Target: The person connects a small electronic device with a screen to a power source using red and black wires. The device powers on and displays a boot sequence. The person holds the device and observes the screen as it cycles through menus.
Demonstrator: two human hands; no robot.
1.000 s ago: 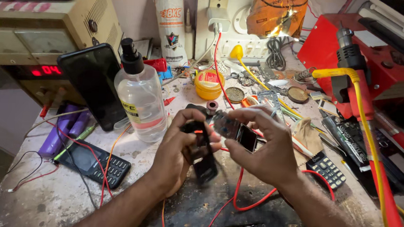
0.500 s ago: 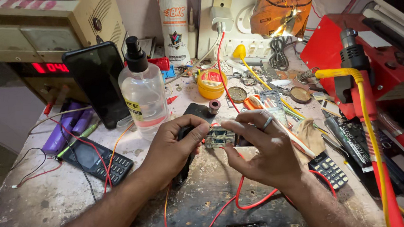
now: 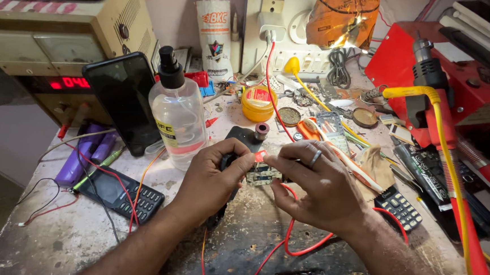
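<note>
At the desk's (image 3: 51,239) middle, left hand (image 3: 211,178) and right hand (image 3: 316,184) pinch a small circuit board (image 3: 262,173) with an orange tab between fingertips, held just above the scarred top. Bare room lies toward the near edge. A clear spray bottle (image 3: 177,116) with a yellow label stands left; a yellow round tin (image 3: 258,103) sits behind.

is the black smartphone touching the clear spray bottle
Cannot tell. In the head view the smartphone leans beside the spray bottle; their edges overlap, so no contact or gap shows plainly.
</note>
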